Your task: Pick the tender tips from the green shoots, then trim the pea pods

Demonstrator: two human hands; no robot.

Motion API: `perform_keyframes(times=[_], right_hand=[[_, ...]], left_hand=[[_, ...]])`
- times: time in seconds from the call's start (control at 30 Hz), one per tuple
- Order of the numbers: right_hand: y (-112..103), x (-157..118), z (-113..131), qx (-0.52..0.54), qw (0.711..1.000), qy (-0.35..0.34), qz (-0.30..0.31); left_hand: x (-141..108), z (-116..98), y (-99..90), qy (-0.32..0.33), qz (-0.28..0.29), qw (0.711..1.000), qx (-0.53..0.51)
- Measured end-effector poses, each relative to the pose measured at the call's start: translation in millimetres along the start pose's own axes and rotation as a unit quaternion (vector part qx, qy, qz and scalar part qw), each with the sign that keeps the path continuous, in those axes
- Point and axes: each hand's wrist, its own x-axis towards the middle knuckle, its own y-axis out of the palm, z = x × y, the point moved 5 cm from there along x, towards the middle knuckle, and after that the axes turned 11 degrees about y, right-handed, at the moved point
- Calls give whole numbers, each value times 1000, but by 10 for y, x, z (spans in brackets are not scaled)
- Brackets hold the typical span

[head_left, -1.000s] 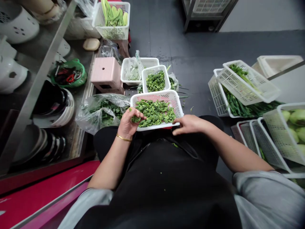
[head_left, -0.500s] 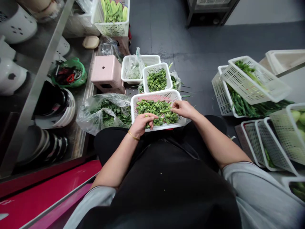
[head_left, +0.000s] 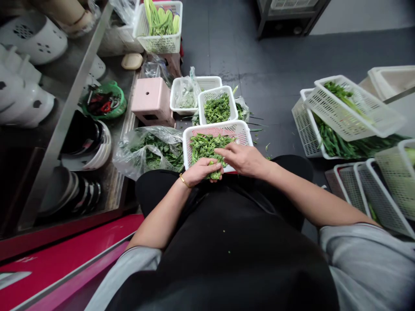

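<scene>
A white perforated basket (head_left: 239,129) rests at my lap, with a heap of leafy greens (head_left: 204,146) inside it. My left hand (head_left: 199,172) is closed round a small bunch of greens (head_left: 214,174) at the basket's near edge; a pale cut stem shows at the thumb. Stretched over the near right part of the basket, my right hand (head_left: 242,160) has its fingers extended towards the left hand, apparently touching or almost touching the greens there. What lies under its palm is hidden.
Beyond stands a smaller white basket (head_left: 201,113) of greens. Left are a clear plastic bag (head_left: 125,162) of leaves, a pink stool (head_left: 151,95) and a shelf with bowls. Several baskets (head_left: 303,125) of vegetables stand at right. Loose scraps lie on the floor.
My right hand has moved left and nearer, from a pinch over the basket's right side to extended fingers beside the left. My left hand now holds a bunch of greens nearer my body.
</scene>
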Motion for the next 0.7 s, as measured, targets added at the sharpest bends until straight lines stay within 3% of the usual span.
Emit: perform_keyframes(times=[0.1, 0.17, 0.33, 0.43, 0.53, 0.63, 0.7], right_hand=[[40, -54, 223, -91, 985, -131, 63], [63, -65, 282, -110, 983, -131, 70], [79, -89, 243, -89, 992, -4, 86], [87, -132, 257, -56, 996, 62, 33], [87, -225, 250, 48, 994, 97, -4], [17, -376, 13, 212, 964, 162, -8], [16, -489, -233, 290, 932, 213, 47]], left_hand=[[-82, -14, 66, -35, 55, 998, -24], [-125, -7, 88, -60, 74, 994, -58], [-153, -12, 178, -33, 24, 995, -95], [-145, 37, 301, -7, -73, 984, -165], [-186, 73, 314, 19, -166, 962, -215], [-269, 24, 195, 37, -139, 971, -194], [-340, -19, 34, 50, -118, 976, -173]])
